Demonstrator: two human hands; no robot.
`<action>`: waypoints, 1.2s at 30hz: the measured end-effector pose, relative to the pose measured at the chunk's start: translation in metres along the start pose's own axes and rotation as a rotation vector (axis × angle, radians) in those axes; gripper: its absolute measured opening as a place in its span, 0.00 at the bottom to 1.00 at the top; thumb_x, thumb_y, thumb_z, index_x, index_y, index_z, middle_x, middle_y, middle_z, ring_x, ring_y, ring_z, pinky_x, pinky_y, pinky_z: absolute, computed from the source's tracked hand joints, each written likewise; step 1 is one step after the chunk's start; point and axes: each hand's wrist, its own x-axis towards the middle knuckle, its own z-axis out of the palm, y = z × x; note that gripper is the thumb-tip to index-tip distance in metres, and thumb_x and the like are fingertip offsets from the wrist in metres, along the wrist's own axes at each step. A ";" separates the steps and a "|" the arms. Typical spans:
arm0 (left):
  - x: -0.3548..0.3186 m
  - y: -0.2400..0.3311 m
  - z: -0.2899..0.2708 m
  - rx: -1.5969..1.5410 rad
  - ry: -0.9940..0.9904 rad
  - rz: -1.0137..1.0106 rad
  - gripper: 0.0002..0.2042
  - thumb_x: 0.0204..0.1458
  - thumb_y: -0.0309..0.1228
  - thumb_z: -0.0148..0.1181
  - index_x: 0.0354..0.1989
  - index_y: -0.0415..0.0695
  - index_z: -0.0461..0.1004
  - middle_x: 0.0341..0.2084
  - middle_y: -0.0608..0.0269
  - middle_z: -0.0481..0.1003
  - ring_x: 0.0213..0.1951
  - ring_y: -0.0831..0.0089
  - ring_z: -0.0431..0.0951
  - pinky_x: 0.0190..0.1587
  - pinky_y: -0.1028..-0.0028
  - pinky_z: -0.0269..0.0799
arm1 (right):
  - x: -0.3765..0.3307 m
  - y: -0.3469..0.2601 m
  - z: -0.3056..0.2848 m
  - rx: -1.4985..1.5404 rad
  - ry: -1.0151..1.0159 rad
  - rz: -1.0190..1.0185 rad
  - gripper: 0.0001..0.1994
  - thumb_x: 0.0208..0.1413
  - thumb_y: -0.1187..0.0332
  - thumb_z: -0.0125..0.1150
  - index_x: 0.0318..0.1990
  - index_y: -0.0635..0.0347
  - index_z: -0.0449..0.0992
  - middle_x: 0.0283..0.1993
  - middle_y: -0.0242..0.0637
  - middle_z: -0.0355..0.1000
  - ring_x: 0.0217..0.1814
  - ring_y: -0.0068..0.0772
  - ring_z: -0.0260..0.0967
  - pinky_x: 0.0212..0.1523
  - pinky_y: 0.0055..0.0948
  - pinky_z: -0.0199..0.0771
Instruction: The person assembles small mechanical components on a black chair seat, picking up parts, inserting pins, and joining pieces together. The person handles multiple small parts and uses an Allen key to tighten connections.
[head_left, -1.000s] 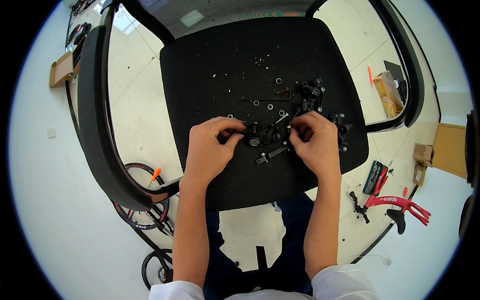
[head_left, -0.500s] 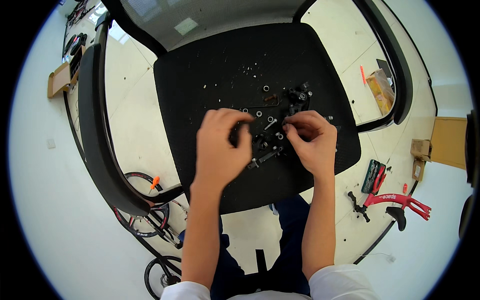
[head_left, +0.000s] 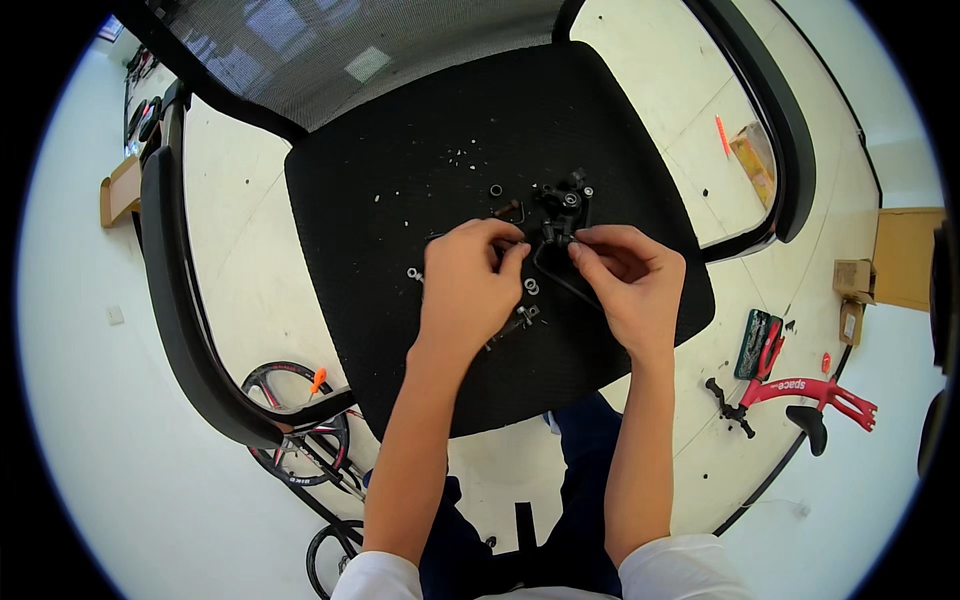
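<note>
Both my hands work over the black seat of an office chair (head_left: 400, 160). My left hand (head_left: 468, 288) pinches a small dark part at its fingertips. My right hand (head_left: 628, 284) grips a black metal assembly (head_left: 556, 222) with bolts and a thin bent rod (head_left: 556, 276) running down from it. The fingertips of both hands nearly meet at that assembly. Several washers, nuts and screws (head_left: 530, 287) lie loose on the seat around my hands.
The chair's black armrests curve at the left (head_left: 172, 290) and right (head_left: 790, 150). On the white floor lie a small wheel (head_left: 298, 425), a red bike frame part (head_left: 808, 390), a green-and-red tool case (head_left: 758, 343) and cardboard boxes (head_left: 905, 255).
The view has shifted, so the seat sits higher and larger in the picture. My hands have drawn closer together and lifted the black assembly off the scattered parts.
</note>
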 end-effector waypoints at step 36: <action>-0.045 -0.053 -0.041 -1.759 -0.170 -0.251 0.09 0.62 0.29 0.58 0.46 0.38 0.77 0.42 0.53 0.80 0.43 0.71 0.81 0.41 0.80 0.80 | -0.010 0.001 0.026 -0.643 -0.300 -0.048 0.08 0.45 0.77 0.68 0.36 0.64 0.83 0.29 0.35 0.75 0.22 0.25 0.70 0.24 0.24 0.68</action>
